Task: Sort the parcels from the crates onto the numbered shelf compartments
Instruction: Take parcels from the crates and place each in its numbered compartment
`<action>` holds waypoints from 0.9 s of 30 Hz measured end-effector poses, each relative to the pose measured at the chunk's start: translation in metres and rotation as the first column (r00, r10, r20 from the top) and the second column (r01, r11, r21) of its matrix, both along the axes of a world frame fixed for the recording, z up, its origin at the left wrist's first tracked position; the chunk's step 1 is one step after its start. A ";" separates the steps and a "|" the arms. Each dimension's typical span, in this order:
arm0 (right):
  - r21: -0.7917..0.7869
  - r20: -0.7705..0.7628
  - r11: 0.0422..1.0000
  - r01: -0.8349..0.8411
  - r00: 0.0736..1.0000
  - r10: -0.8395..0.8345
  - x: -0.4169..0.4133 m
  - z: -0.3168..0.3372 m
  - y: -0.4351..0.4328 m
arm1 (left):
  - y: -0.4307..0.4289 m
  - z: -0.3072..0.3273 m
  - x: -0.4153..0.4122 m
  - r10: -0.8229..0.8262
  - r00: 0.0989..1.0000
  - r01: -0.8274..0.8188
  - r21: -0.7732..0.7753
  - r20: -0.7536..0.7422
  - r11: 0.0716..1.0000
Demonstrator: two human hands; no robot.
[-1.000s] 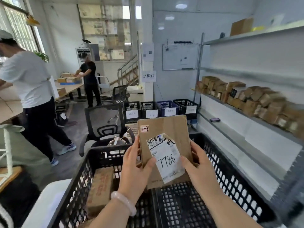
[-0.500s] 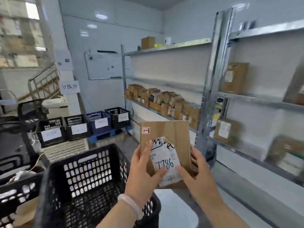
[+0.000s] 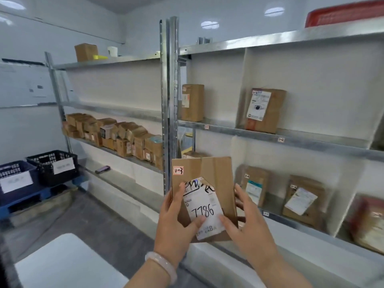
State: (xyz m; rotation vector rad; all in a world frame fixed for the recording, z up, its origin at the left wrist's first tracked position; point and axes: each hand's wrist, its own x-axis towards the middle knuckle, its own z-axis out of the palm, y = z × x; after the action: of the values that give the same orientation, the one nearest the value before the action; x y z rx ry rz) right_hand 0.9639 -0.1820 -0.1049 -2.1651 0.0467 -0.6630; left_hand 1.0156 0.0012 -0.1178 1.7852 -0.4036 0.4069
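I hold a flat brown cardboard parcel [image 3: 216, 177] upright in front of the shelving. Its white label reads 7786 and a small sticker in its top left corner reads 1-3. My left hand [image 3: 176, 223] grips its left edge, thumb on the label. My right hand [image 3: 243, 223] grips the right edge, thumb on the label's lower corner. Behind the parcel stands the metal shelf unit [image 3: 291, 140] with white dividers and small number tags on its rails. Single parcels stand in its compartments, such as one [image 3: 264, 110] on the upper row and one [image 3: 301, 201] on the lower row.
A left shelf bay [image 3: 116, 132] carries a row of several small brown boxes. A black crate [image 3: 53, 166] and a blue crate [image 3: 15, 177] with white labels sit on the floor at left. A white surface [image 3: 62, 265] lies below my left arm. A red crate [image 3: 345, 13] sits on top.
My view has swung right from the black crate to the shelf unit. Both hands kept the parcel, carrying it away from the crate toward the compartments.
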 end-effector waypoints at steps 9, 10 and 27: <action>-0.310 -0.009 0.932 0.189 0.979 -0.202 -0.007 -0.001 -0.088 | -0.099 -0.002 0.042 -0.171 0.985 0.170 0.112 -0.001 0.979; -0.334 -0.012 0.919 0.208 0.974 -0.225 -0.005 -0.004 -0.097 | -0.110 -0.004 0.047 -0.204 0.979 0.203 0.112 -0.002 0.973; -0.485 0.008 0.620 0.617 0.712 -0.702 -0.006 -0.016 -0.213 | -0.304 -0.017 0.123 -0.673 0.739 0.664 0.131 0.035 0.736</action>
State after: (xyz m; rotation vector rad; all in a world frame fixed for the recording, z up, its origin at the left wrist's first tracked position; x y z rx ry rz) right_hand 0.9574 -0.3951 -0.1210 -2.6679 0.9347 -0.9546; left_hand 1.1386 -0.3028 -0.1353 1.5944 -1.1067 -0.0673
